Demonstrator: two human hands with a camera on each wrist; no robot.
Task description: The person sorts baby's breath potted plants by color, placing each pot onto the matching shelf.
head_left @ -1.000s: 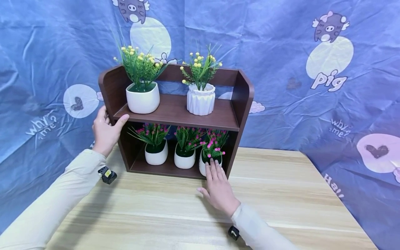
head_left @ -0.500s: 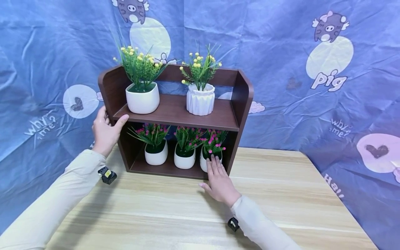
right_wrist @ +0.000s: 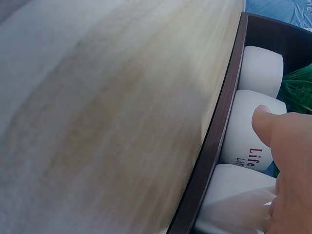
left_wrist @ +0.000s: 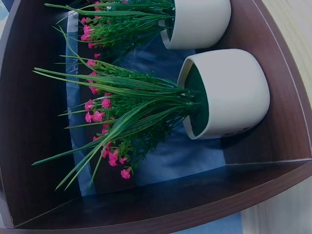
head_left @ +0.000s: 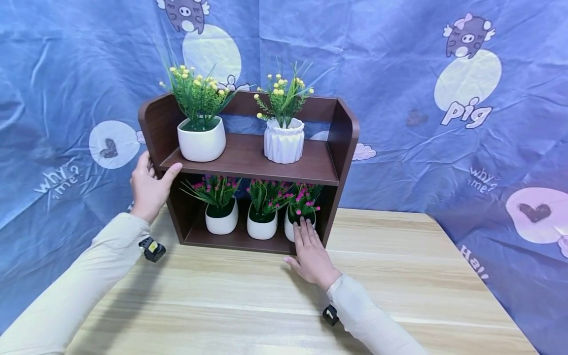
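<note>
A dark brown two-tier wooden shelf (head_left: 248, 170) stands on the table. My left hand (head_left: 153, 187) holds its left side panel, thumb on the front edge and the other fingers round the outer side. In the lower tier, three white pots with pink-flowered plants form a row. My right hand (head_left: 312, 254) has its fingers straight against the front of the rightmost pot (head_left: 289, 230), partly hiding it. The middle pot (head_left: 263, 230) and left pot (head_left: 222, 219) stand beside it. Red lettering shows on the middle pot (right_wrist: 251, 136) in the right wrist view, near my thumb.
On the upper tier stand a smooth white pot (head_left: 201, 143) and a ribbed white pot (head_left: 284, 144), both with yellow-flowered plants. Blue printed cloth (head_left: 399, 162) hangs behind the shelf. The light wooden table (head_left: 248, 305) extends in front and to the right.
My right hand has pushed the rightmost pot slightly back into the lower tier, its fingers still against it. The left hand stays at the shelf's side.
</note>
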